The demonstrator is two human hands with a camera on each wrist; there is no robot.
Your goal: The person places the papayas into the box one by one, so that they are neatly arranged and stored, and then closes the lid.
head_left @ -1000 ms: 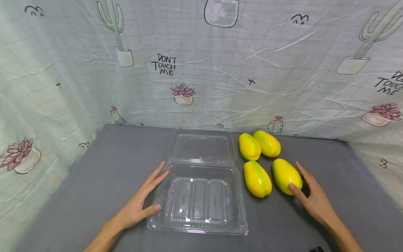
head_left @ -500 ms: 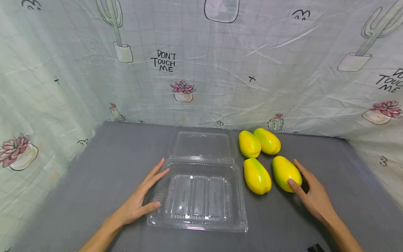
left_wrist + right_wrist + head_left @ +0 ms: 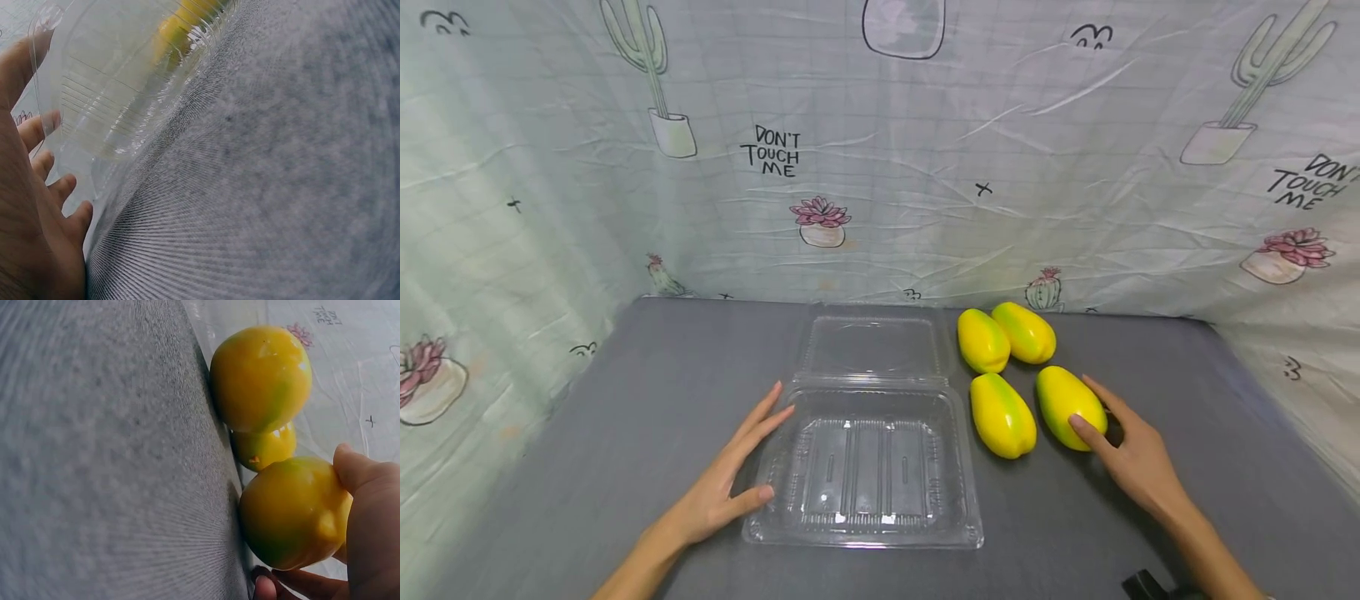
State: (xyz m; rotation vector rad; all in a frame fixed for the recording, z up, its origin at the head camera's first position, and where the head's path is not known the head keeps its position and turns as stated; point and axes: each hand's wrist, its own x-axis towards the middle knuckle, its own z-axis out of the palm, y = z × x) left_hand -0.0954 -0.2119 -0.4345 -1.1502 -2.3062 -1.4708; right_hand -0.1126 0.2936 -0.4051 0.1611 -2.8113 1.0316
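Note:
A clear plastic clamshell box (image 3: 862, 542) sits in the middle of the table, its lid (image 3: 872, 346) folded back flat. Along the box's left side my left hand (image 3: 715, 496) is spread, thumb and fingertips at the rim. In the left wrist view those fingers are extended beside the transparent wall (image 3: 103, 94). My right hand (image 3: 1138, 462) holds a yellow-green papaya (image 3: 1063, 404), thumb on its near side and fingers around its right side. The right wrist view shows this papaya (image 3: 290, 519) low against the cloth, with part of the fingers hidden behind it.
Just left of the held papaya lies another papaya (image 3: 1002, 421). Behind are two more, a left papaya (image 3: 983, 342) and a right papaya (image 3: 1026, 333). Grey cloth (image 3: 700, 367) covers the table; a printed curtain (image 3: 910, 150) hangs behind. A black object (image 3: 1145, 586) shows at the bottom edge.
The head view has shifted slightly, so the scene sits a little further left. Both hands keep nearly the same places at the box and the papaya.

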